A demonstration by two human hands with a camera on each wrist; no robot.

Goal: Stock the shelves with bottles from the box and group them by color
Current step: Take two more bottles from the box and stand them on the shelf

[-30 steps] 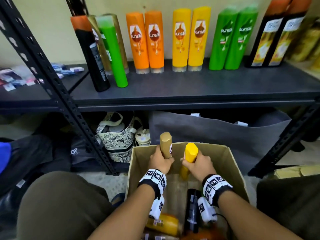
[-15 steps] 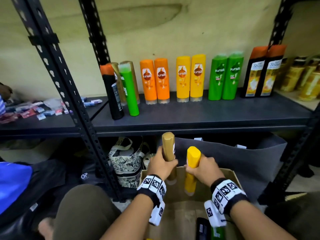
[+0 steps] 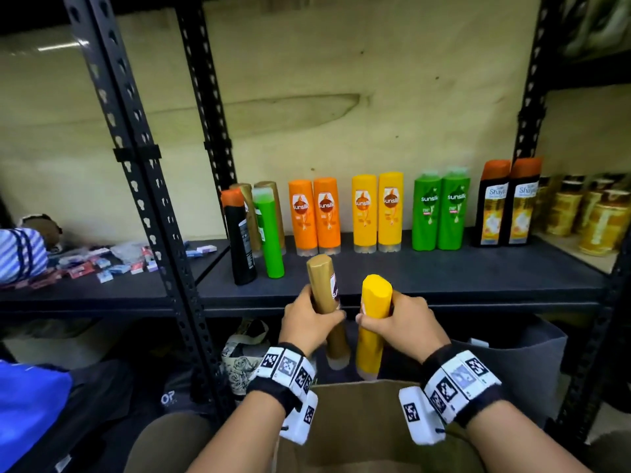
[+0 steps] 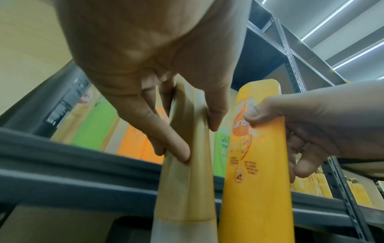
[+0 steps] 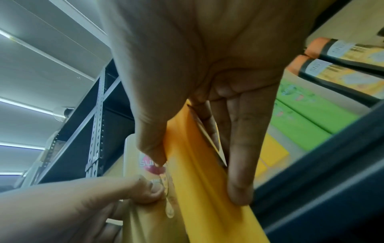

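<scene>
Head view shows my left hand [image 3: 309, 322] with its grip wrapped round a gold bottle [image 3: 324, 288] and my right hand [image 3: 401, 324] gripping a yellow bottle [image 3: 374, 302], both upright and side by side. Below my wrists sits the open cardboard box [image 3: 358, 404]. Beyond the grip, the shelf [image 3: 444, 274] carries orange, yellow and green bottle pairs standing upright.
</scene>
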